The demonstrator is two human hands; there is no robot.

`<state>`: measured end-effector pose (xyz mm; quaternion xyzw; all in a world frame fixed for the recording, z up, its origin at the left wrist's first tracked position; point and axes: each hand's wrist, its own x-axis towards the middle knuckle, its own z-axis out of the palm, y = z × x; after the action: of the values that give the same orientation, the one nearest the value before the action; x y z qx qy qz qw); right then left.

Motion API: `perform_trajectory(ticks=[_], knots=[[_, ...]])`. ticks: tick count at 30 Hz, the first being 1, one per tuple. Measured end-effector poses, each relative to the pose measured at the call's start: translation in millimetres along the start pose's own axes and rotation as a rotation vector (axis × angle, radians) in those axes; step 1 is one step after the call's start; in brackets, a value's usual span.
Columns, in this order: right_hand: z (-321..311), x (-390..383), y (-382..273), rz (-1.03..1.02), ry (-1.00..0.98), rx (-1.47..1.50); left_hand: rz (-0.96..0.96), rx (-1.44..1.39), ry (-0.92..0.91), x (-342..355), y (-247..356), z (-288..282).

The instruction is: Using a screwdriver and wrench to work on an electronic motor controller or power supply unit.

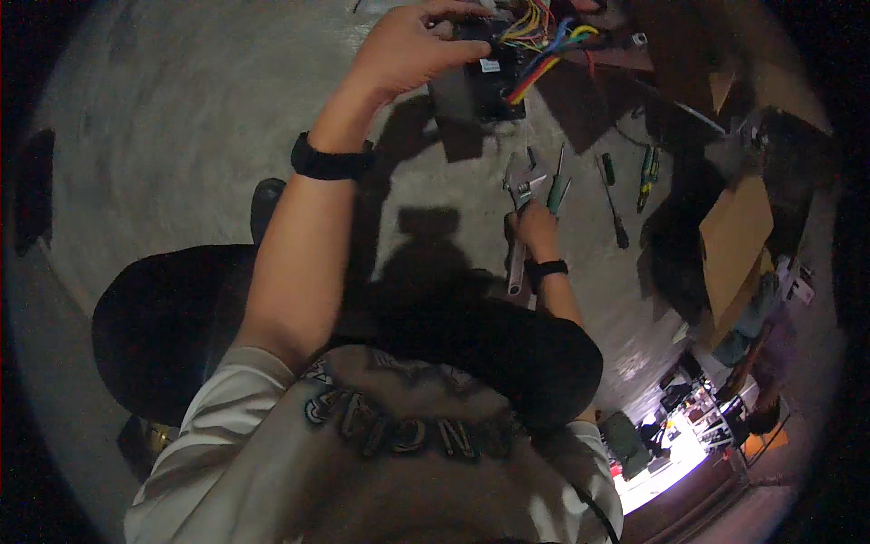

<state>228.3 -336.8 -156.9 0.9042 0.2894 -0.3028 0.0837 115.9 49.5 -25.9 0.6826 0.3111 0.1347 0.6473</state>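
My left hand [408,50] reaches to the upper middle, fingers spread and curved at a black box [494,91], its thumb over the box's face. Coloured wire bundles [553,59] come off this box. My right hand [535,227] is closed around a large silver adjustable wrench [515,272] lying along the concrete floor. Just right of it are a green-handled screwdriver [555,195], a dark screwdriver [616,218] and a yellow-green tool [649,177].
A cardboard sheet [734,240] lies to the right among dark clutter. Brown panels [680,45] are at the upper right. A brightly lit area [680,435] with assorted objects is at the lower right. My dark-clothed knees [163,326] frame the work spot.
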Motion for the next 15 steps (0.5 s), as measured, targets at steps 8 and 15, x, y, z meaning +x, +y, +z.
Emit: perform_trajectory(ticks=[8,15], knots=[[-2.1,5.6,-1.4,-0.047,-0.079,-0.068,-0.015,-0.054,-0.006,2.0,-9.7,4.0],[-2.8,7.6,3.4,-0.061,-0.122,-0.047,-0.003,-0.132,0.02,0.8,-5.9,10.6]])
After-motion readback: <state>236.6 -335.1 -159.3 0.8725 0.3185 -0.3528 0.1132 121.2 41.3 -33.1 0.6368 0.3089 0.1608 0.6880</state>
